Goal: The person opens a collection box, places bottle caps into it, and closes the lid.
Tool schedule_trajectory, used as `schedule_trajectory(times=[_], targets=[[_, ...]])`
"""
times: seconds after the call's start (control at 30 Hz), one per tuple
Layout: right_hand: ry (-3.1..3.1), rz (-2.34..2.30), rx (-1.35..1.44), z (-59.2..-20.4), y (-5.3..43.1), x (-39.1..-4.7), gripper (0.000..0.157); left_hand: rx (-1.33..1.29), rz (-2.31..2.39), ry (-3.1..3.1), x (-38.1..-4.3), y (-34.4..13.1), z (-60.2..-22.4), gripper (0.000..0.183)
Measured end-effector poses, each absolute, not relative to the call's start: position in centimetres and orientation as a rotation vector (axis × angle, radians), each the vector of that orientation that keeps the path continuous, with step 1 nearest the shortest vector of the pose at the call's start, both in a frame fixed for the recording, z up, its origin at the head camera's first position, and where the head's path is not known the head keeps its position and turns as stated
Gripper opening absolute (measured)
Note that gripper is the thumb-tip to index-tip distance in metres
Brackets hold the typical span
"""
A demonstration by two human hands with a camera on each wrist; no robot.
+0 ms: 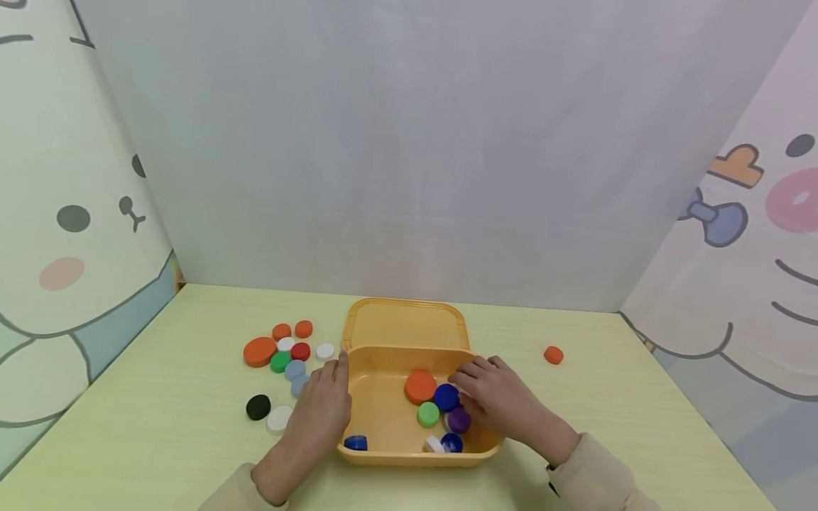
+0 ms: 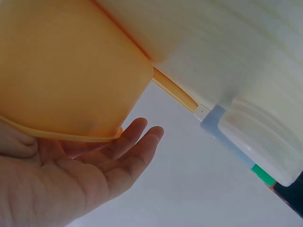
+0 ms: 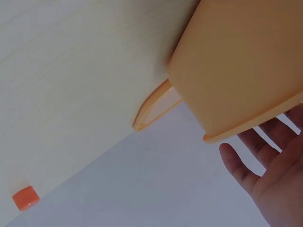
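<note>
An orange box [image 1: 383,355] stands at the table's front with several round caps inside. My left hand [image 1: 322,401] rests on its left rim, one finger stretched along it; in the left wrist view, that hand [image 2: 99,170] has loosely extended fingers by the rim. My right hand [image 1: 495,394] reaches over the right rim, its fingertips down among the caps. Nearest are a dark blue cap [image 1: 446,397] and a purple cap [image 1: 459,419]. The box wall hides most fingertips of the right hand [image 3: 279,175] in the right wrist view, and whether it holds a cap is unclear.
Behind the box lies an orange lid [image 1: 405,323]. Left of it are several loose caps, including a large orange cap [image 1: 260,352], a black cap [image 1: 258,407] and a white cap [image 1: 279,419]. One orange cap [image 1: 553,355] lies alone at right. A grey curtain [image 1: 409,156] hangs behind the table.
</note>
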State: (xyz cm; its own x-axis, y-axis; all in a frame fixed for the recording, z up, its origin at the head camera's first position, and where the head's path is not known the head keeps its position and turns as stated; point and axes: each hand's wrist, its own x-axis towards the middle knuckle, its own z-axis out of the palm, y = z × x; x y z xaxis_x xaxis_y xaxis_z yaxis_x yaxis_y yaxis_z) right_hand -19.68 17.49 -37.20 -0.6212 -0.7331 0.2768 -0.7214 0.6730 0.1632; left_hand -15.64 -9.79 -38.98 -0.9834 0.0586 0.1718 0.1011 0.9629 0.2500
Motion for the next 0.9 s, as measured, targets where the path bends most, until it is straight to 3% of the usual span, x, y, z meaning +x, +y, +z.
schedule_trajectory(times=[0.2,0.9], targets=[[-2.555,-0.037,1.07,-36.3,18.7,-20.5,0.027,-0.111,-0.393,-2.955,-15.6,-9.8,-38.9,0.06],[-2.636,-0.022,0.672,-37.4,27.6,-25.4,0.021,-0.121,-0.395,-2.959,-15.6,-9.7,-38.8,0.059]])
